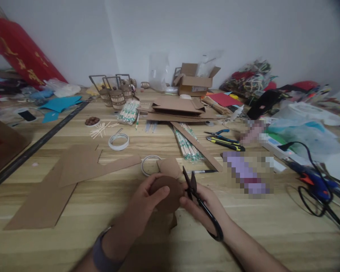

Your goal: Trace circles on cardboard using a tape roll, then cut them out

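Observation:
A round brown cardboard disc (170,196) is held in my left hand (147,198), the thumb lying across its face. My right hand (205,206) is closed round black-handled scissors (200,200), whose parted blades point up and away from me. The right fingertips come up to the disc's right edge. Beneath the disc hangs a narrow cardboard scrap (173,222); whether it is joined to the disc is hidden. Just beyond lies another rounded cardboard piece (169,167), partly over a roll of tape (147,166).
Cut cardboard sheets (45,200) lie at left, near a white tape roll (118,142). Bagged sticks (187,145), a yellow-black utility knife (226,144) and blue-handled pliers (219,132) lie ahead. A corded blue glue gun (317,185) is at right. Small lidded baskets (117,99) stand at the back.

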Demonstrator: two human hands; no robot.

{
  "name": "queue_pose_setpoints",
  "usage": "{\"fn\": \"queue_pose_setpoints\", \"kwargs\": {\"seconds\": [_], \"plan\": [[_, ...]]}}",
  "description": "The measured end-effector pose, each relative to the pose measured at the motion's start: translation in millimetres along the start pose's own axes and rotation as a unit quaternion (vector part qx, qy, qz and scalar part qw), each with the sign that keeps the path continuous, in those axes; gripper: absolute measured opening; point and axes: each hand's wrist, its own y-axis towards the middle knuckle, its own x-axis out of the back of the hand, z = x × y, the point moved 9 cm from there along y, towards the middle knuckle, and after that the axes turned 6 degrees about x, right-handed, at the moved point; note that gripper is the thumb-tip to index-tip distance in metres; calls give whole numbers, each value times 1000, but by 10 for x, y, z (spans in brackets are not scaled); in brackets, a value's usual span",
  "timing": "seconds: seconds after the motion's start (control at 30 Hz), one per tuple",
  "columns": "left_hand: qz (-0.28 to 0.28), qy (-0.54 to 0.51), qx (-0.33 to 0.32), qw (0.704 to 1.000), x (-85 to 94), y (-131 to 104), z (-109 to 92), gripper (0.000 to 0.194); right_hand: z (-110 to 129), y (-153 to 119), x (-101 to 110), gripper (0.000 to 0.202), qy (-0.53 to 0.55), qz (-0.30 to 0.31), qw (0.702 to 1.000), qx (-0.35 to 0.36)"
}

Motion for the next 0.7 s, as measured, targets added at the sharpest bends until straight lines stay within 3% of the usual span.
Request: {"fn": "queue_pose_setpoints", "kwargs": {"seconds": [0.13,0.37,0.53,0.7], "plan": [[28,14,-17,999,-62,1,-15,38,16,-15,16,22,-6,-13,1000,1],[132,169,-11,977,-173,58,113,27,58,-4,40,22,-12,11,1000,3],[136,215,10,967,-212,30,157,30,156,-13,-54,18,-58,33,994,86],[99,250,-53,962,-203,-15,8,24,208,-23,99,28,-106,-41,987,110]]}}
